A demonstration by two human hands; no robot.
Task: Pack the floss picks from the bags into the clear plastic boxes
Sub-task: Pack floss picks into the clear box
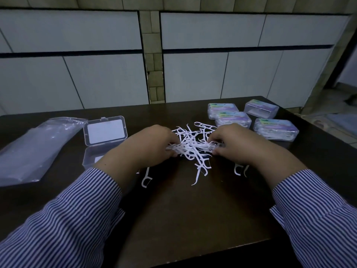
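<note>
Head view shows both hands gathering a bundle of floss picks (190, 147) at the middle of the dark surface (193, 219), its long axis running from 9 to 3 o'clock. The left hand (152, 144) has its fingers curled round one end, the right hand (234, 143) pinches the other. The open clear box (105, 130) lies at 9 o'clock of the bundle, just beside the left hand, which is nearer it.

Four closed labelled boxes (253, 120), one open clear box (105, 130), one plastic bag (32, 149), two hands (152, 144)
</note>
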